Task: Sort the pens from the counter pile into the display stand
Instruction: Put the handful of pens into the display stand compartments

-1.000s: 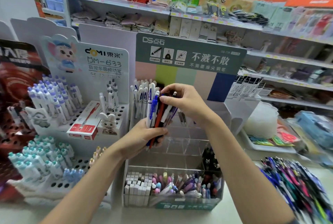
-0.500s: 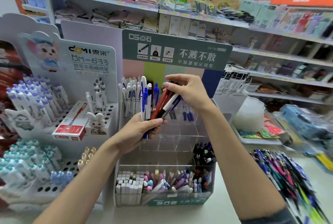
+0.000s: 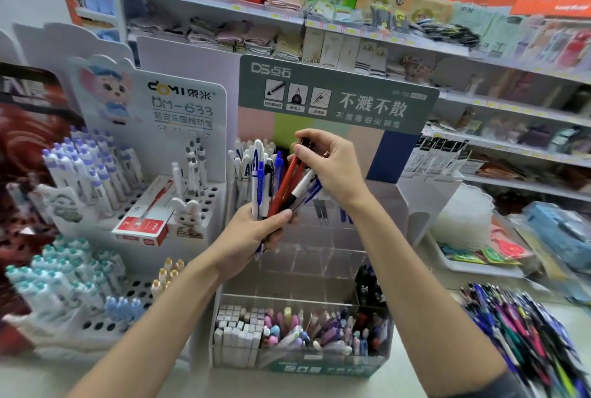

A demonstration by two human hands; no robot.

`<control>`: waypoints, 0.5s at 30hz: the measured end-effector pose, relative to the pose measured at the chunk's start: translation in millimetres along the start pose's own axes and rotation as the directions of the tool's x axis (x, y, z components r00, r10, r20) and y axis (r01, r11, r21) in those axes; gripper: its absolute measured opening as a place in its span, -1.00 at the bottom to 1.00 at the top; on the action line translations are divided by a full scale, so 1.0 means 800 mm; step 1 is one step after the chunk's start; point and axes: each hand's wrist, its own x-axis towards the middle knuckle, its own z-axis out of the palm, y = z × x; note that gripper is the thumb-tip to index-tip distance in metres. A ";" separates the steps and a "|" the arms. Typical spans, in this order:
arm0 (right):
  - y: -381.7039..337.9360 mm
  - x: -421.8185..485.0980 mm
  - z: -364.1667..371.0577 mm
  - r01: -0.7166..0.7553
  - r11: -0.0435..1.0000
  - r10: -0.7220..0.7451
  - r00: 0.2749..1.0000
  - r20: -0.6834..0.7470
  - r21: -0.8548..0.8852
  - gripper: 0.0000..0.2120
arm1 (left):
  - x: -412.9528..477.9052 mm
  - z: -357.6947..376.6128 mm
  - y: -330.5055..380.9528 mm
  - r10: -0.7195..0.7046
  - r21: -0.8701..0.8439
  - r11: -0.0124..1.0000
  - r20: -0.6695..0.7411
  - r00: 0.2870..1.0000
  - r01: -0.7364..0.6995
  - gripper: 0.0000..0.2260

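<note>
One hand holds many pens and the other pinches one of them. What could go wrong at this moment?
1. The left hand grips a fanned bundle of pens only near its lower end. If the right hand draws out the red pen that it pinches at the top, neighbours may slide out and fall.
2. The display stand has clear dividers that are hard to see, so a pen might land in the wrong compartment.

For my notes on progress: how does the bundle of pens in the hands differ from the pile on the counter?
The bundle is a handful; the pile holds many more. The bundle stands nearly upright, gripped by the left hand, the right hand pinching its tops; the pile lies flat, untouched. Both are mixed-colour pens outside the display stand.
</note>
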 end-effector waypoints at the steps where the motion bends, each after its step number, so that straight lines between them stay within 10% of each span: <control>1: 0.001 0.001 0.002 0.005 1.000 -0.005 1.000 0.012 0.010 -0.79 | 0.001 0.001 -0.001 0.011 0.005 1.000 -0.043 0.999 -0.011 -0.91; 9: -0.002 0.008 0.003 -0.018 0.994 0.019 1.000 -0.010 0.103 -0.81 | 0.004 0.000 -0.003 0.070 0.023 0.997 -0.134 0.988 -0.067 -0.83; 15: 0.005 -0.005 -0.002 -0.056 0.981 0.071 0.995 0.073 -0.185 -0.63 | 0.002 -0.008 -0.005 0.036 -0.134 0.990 -0.046 0.998 -0.042 -0.73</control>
